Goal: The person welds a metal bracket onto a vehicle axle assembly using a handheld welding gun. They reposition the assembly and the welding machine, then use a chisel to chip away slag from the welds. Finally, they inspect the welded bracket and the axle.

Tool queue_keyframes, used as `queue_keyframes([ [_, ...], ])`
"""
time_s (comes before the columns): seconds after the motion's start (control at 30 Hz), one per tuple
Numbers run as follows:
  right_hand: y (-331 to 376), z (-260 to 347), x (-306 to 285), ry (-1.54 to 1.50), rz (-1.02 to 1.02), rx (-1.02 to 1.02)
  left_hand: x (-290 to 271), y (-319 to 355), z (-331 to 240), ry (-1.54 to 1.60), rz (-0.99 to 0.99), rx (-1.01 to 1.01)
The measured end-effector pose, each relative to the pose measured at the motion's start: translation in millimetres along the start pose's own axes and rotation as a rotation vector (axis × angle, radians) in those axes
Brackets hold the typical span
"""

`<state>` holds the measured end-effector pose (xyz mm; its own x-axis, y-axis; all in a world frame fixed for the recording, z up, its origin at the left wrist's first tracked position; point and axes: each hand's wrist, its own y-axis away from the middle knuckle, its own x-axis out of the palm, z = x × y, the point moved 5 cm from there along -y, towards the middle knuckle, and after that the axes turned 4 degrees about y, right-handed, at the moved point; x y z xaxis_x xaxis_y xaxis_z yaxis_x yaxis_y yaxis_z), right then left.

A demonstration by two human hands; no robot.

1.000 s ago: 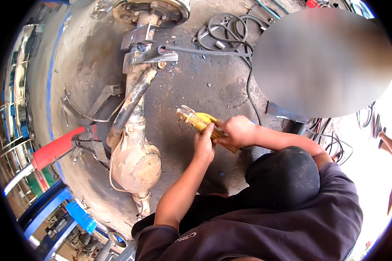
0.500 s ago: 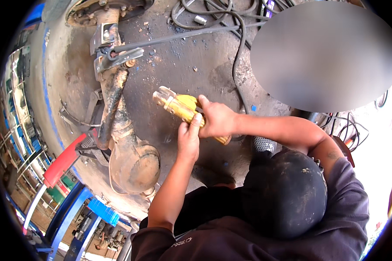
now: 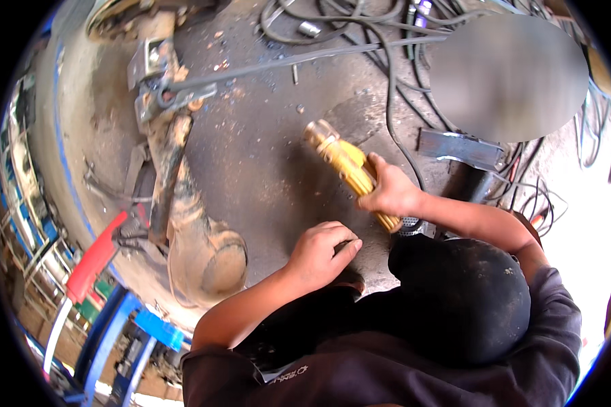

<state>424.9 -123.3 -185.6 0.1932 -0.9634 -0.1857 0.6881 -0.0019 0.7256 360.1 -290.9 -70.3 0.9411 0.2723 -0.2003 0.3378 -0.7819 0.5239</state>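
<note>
My right hand [image 3: 394, 190] is closed around the yellow handle of a welding electrode holder [image 3: 352, 169]. The holder slants up and left, its worn metal jaws over the concrete floor, with no rod visible in them. Lower and to the left, clear of the holder, my left hand [image 3: 322, 254] is loosely closed, thumb toward the curled forefinger. Its other fingers are tucked under, so anything inside is hidden. A short thin metal stub [image 3: 294, 74] lies on the floor beyond the holder. Left of my hands is a rusty vehicle axle [image 3: 187, 203] with a rounded housing.
A long grey bar [image 3: 285, 62] reaches right from the axle's bracket. Black cables [image 3: 388, 95] loop over the floor at the far side. A flat steel piece [image 3: 458, 148] lies to the right. A red-handled jack [image 3: 98, 254] and a blue frame [image 3: 105, 339] stand at left.
My left hand has come off the electrode holder and drawn back toward me. My right hand has carried the holder rightward. The metal stub now shows on the floor.
</note>
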Motion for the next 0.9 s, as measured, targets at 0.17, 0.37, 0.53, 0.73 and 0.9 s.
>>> queue_keyframes([
  [0.17,45.4,5.1,-34.8,0.060,0.033,0.064,-65.7,-120.3,-81.6,0.013,-0.235,0.311],
  [0.37,116.1,-11.8,-75.1,-0.059,-0.142,0.002,-104.2,-381.7,-136.5,-0.506,-0.335,0.451],
  [0.53,188.6,-39.0,-88.5,-0.538,-0.234,0.019,-107.1,-514.8,-116.8,-1.094,-0.280,0.556],
  [0.73,244.0,-76.5,-66.3,-1.003,-0.395,-0.035,-72.1,-534.1,-120.9,-1.489,-0.102,0.434],
  [0.9,255.0,-86.0,-56.2,-1.253,-0.442,-0.016,-82.3,-541.4,-132.6,-1.524,-0.002,0.354],
])
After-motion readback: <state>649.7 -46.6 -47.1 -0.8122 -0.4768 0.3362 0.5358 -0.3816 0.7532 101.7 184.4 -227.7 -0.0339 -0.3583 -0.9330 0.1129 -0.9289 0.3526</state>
